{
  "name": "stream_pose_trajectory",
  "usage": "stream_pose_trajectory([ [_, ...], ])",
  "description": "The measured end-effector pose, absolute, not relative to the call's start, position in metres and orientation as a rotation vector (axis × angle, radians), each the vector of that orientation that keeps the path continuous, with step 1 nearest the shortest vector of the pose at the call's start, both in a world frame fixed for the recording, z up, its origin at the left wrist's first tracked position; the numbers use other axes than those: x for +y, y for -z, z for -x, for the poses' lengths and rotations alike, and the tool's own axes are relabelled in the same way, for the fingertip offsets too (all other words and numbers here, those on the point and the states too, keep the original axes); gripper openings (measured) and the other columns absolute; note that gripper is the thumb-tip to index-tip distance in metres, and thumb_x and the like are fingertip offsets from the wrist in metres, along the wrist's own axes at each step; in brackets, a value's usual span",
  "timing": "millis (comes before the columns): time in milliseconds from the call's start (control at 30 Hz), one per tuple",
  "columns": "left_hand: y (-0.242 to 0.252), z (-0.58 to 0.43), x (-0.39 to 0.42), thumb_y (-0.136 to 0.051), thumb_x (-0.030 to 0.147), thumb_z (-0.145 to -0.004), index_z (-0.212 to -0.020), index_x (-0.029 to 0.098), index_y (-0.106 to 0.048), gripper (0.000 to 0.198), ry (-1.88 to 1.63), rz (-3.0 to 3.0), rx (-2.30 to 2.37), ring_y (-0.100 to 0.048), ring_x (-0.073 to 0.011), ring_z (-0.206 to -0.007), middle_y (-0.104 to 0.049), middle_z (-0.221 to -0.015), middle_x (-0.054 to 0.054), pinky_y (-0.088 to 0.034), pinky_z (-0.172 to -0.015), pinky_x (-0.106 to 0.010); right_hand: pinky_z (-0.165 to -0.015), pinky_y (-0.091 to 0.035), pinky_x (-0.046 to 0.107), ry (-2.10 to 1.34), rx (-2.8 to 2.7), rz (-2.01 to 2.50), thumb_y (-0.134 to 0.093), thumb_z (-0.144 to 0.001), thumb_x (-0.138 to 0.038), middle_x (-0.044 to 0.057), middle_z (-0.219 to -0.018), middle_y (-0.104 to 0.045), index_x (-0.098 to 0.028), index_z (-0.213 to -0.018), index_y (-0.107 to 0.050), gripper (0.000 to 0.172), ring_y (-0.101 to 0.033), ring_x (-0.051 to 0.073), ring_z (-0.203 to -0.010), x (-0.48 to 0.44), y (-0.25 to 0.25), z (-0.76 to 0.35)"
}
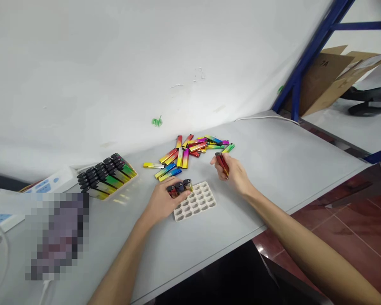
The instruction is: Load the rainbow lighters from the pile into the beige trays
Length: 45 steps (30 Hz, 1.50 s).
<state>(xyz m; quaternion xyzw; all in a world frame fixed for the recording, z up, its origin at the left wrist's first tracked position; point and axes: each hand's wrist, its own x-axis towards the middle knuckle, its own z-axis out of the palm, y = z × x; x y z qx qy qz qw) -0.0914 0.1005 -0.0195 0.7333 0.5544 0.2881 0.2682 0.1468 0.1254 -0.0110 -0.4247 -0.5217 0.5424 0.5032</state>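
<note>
My left hand (pixel 167 201) is closed around several lighters (pixel 179 187), their black tops facing up, over the left part of a white tray (pixel 195 202) with rows of oval holes. Whether those lighters sit in the holes is hidden by my fingers. To the right of the tray, my right hand (pixel 232 171) grips a single red lighter (pixel 222 164) above the table. Behind both hands lies a loose pile of shiny, many-coloured lighters (pixel 186 157). A second tray, packed with upright black-topped lighters (pixel 106 176), stands on the left.
White power strips (pixel 55 182) and a pixelated object (pixel 62 237) with a cable lie on the grey table (pixel 273 169) at the left. A white wall rises behind. At the right are a blue metal frame (pixel 296 84) and cardboard boxes (pixel 324 80).
</note>
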Motion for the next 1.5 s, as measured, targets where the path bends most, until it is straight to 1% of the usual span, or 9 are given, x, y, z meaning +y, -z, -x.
stream_pose_trajectory([
  [133,0.018,0.091,0.1,-0.07,0.051,-0.076,-0.089,0.023,-0.07,0.031,-0.758,-1.979,1.493,-0.067,-0.0202,-0.091,-0.072,-0.097,-0.002,-0.053,-0.08,-0.031,-0.041,-0.033,0.022,-1.422,-1.199,0.915,-0.052,-0.091,-0.057,-0.006,-0.072,-0.053,-0.027,-0.09,-0.04,0.032,-0.047,0.011,-0.05,0.124,0.007,-0.142],
  [233,0.02,0.091,0.101,-0.071,0.05,-0.076,-0.09,0.023,-0.07,0.031,-0.778,-1.971,1.503,-0.067,-0.0208,-0.094,-0.072,-0.1,-0.001,-0.053,-0.082,-0.03,-0.041,-0.024,0.02,-1.463,-1.141,0.92,-0.048,-0.092,-0.058,-0.008,-0.058,-0.042,-0.026,-0.086,-0.044,0.033,-0.031,0.008,-0.042,0.125,0.007,-0.142],
  [400,0.023,0.091,0.101,-0.071,0.05,-0.075,-0.09,0.023,-0.071,0.032,-0.781,-1.977,1.51,-0.067,-0.022,-0.096,-0.072,-0.101,-0.002,-0.054,-0.085,-0.032,-0.042,-0.011,0.023,-1.516,-0.966,1.04,-0.037,-0.093,-0.055,-0.008,-0.046,-0.02,-0.02,-0.052,-0.037,0.054,-0.013,0.006,-0.042,0.128,0.009,-0.143],
  [567,0.021,0.091,0.1,-0.071,0.051,-0.075,-0.091,0.023,-0.071,0.033,-0.783,-1.962,1.508,-0.067,-0.0225,-0.099,-0.072,-0.104,-0.002,-0.054,-0.086,-0.032,-0.042,-0.009,0.025,-1.511,-0.903,1.122,-0.034,-0.091,-0.042,-0.006,-0.042,-0.018,-0.021,-0.045,-0.034,0.051,-0.011,0.007,-0.041,0.128,0.007,-0.14],
  [833,0.02,0.091,0.101,-0.07,0.05,-0.076,-0.09,0.023,-0.071,0.03,-0.773,-1.972,1.491,-0.067,-0.0217,-0.094,-0.072,-0.098,-0.002,-0.054,-0.083,-0.032,-0.042,-0.009,0.024,-1.507,-0.916,1.065,-0.041,-0.09,-0.059,-0.007,-0.044,-0.018,-0.021,-0.048,-0.036,0.057,-0.011,0.007,-0.042,0.127,0.008,-0.141],
  [1033,0.02,0.09,0.101,-0.071,0.048,-0.075,-0.09,0.023,-0.071,0.029,-0.788,-1.974,1.5,-0.067,-0.0211,-0.093,-0.072,-0.097,-0.001,-0.054,-0.084,-0.031,-0.042,-0.01,0.025,-1.508,-0.919,1.103,-0.039,-0.092,-0.049,-0.006,-0.042,-0.02,-0.021,-0.046,-0.035,0.054,-0.012,0.007,-0.04,0.128,0.011,-0.14],
  [1200,0.017,0.089,0.1,-0.07,0.045,-0.077,-0.089,0.023,-0.071,0.025,-0.792,-1.97,1.468,-0.067,-0.0206,-0.092,-0.072,-0.096,-0.001,-0.053,-0.082,-0.031,-0.043,-0.024,0.025,-1.43,-1.072,1.049,-0.038,-0.093,-0.06,-0.006,-0.049,-0.031,-0.02,-0.058,-0.048,0.054,-0.027,0.009,-0.042,0.129,0.018,-0.139],
  [1333,0.013,0.087,0.099,-0.07,0.041,-0.079,-0.092,0.023,-0.071,0.023,-0.794,-1.966,1.42,-0.066,-0.0196,-0.092,-0.071,-0.097,-0.001,-0.052,-0.084,-0.03,-0.072,-0.047,0.028,-1.291,-1.301,0.974,-0.054,-0.09,-0.057,0.0,-0.08,-0.06,-0.02,-0.09,-0.064,0.038,-0.059,0.014,-0.073,0.127,0.018,-0.14],
  [1500,0.009,0.086,0.1,-0.066,0.039,-0.082,-0.089,0.022,-0.07,0.019,-0.748,-1.984,1.377,-0.065,-0.0189,-0.089,-0.07,-0.096,-0.002,-0.051,-0.086,-0.032,-0.089,-0.049,0.036,-1.327,-1.465,0.875,-0.068,-0.085,-0.038,0.004,-0.094,-0.07,-0.021,-0.099,-0.063,0.023,-0.067,0.019,-0.093,0.121,0.012,-0.139],
])
